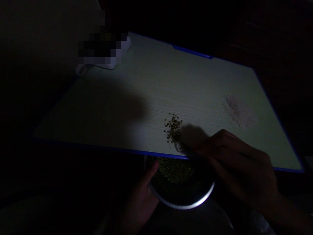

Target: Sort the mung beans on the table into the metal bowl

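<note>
The scene is very dark. My left hand [140,200] grips the rim of a round metal bowl [200,198] held just under the near edge of a pale table [156,88]. Small green grains [175,170] lie in the bowl. My right hand [241,163] rests at the table's edge beside a small heap of the same grains [173,126] on the tabletop, its fingers curled and pointing left toward the heap. Whether those fingers hold anything is hidden in shadow.
The table has a blue border [102,147]. A faint pinkish patch [237,111] marks its right side. A white object [107,63] stands at the far left corner. Everything around the table is black.
</note>
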`<state>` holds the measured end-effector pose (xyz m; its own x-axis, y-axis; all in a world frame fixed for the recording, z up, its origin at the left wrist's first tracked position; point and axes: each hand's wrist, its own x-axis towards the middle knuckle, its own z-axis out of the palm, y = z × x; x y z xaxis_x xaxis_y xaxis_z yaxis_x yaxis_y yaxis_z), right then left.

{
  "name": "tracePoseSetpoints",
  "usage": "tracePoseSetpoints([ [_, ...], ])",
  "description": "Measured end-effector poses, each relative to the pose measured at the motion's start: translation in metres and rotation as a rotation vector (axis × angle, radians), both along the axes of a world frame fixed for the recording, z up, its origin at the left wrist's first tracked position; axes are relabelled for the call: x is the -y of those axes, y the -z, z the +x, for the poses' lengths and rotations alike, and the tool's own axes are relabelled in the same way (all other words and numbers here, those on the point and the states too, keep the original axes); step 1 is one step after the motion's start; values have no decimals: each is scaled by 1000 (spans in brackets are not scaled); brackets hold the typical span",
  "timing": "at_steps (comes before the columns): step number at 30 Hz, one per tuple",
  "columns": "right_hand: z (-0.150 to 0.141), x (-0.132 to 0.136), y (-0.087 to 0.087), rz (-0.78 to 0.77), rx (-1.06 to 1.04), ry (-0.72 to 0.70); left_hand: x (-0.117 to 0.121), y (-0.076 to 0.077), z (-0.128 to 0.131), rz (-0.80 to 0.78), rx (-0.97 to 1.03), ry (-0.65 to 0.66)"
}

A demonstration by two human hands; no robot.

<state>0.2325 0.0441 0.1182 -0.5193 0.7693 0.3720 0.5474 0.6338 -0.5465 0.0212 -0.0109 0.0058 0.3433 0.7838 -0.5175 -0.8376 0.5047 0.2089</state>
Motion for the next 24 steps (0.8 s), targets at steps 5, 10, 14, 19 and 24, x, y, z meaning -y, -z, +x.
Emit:
tracePoseSetpoints([
  [5,1,4,4,-10,24,55,2,1,-2,28,16,-2],
  [10,14,2,6,71,110,223,4,5,-3,21,16,11],
  [14,23,-9,9,115,124,346,3,5,-5,33,41,12],
  [19,11,-36,15,153,86,229,1,7,-5,-14,-19,24],
  [24,-2,-45,16,126,49,36,1,6,-4,-16,-32,40],
])
